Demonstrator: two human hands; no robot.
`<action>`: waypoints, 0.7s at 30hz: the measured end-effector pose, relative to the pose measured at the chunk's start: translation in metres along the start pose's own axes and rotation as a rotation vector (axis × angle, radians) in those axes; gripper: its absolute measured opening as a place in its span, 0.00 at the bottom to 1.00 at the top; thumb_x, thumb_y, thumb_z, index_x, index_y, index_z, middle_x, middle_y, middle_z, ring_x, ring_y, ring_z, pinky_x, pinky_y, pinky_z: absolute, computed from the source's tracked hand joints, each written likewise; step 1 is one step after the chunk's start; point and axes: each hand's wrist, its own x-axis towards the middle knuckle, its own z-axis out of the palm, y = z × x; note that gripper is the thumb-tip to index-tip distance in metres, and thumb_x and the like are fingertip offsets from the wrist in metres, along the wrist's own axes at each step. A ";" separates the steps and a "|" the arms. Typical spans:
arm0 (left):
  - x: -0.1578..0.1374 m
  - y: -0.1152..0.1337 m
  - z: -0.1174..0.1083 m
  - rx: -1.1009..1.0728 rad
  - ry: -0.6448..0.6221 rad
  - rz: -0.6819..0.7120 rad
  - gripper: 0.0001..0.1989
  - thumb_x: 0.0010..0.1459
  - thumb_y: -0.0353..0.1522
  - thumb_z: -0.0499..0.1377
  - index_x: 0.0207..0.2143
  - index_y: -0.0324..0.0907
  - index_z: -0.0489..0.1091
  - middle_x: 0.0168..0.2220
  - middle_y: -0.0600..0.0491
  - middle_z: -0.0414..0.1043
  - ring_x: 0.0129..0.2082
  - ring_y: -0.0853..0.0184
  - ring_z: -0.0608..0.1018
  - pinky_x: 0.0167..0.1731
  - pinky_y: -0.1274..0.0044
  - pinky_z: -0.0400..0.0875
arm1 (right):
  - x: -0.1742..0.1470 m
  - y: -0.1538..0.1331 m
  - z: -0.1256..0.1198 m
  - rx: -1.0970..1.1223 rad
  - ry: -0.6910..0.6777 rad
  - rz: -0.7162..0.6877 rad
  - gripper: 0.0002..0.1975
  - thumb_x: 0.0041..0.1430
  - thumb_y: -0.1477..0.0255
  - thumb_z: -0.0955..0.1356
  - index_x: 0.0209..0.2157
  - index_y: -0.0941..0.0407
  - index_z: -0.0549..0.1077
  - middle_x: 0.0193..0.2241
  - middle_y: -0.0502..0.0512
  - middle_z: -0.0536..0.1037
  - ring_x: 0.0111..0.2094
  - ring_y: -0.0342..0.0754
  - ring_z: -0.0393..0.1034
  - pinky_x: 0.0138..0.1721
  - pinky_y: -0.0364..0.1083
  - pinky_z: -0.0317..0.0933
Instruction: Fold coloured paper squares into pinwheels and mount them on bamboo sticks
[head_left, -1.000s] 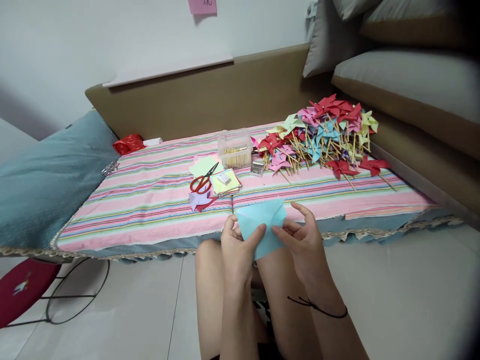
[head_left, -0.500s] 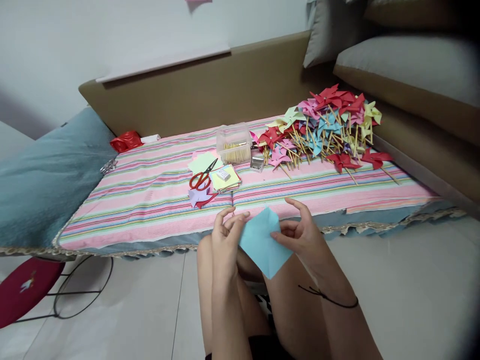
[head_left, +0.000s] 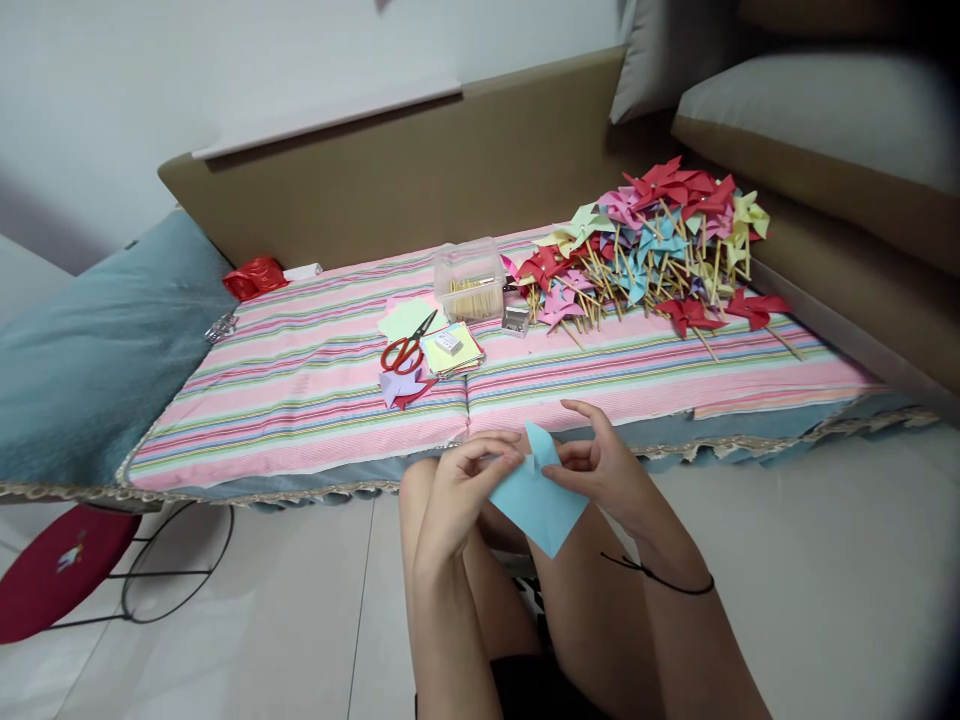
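Note:
A light blue paper square (head_left: 544,510) is held above my knees, its far part split along a cut and one flap standing up. My left hand (head_left: 469,485) pinches its left side, near the cut. On the right side, my right hand (head_left: 592,465) grips the paper between thumb and fingers, the index finger raised. Beyond the hands lie red-handled scissors (head_left: 405,352), a stack of coloured paper (head_left: 466,352) with a small white box (head_left: 448,342) on it, and purple cut paper (head_left: 399,386).
The striped cloth (head_left: 300,400) covers the low sofa seat. Several finished paper pinwheels (head_left: 637,240) are heaped at the right. A clear tub of sticks (head_left: 471,285) and a small clear box (head_left: 515,320) stand mid-seat. A red stool (head_left: 67,570) is at lower left.
My left hand has moved inward and to the right onto the paper. The paper's far left part is bent over, and its cut flap now stands apart.

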 end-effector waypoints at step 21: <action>-0.001 0.010 0.011 0.122 0.085 -0.252 0.18 0.40 0.30 0.69 0.35 0.43 0.68 0.20 0.59 0.74 0.18 0.76 0.66 0.19 0.83 0.57 | -0.007 -0.010 0.001 -0.063 -0.014 -0.027 0.41 0.47 0.68 0.74 0.59 0.50 0.52 0.26 0.47 0.78 0.29 0.48 0.74 0.31 0.46 0.67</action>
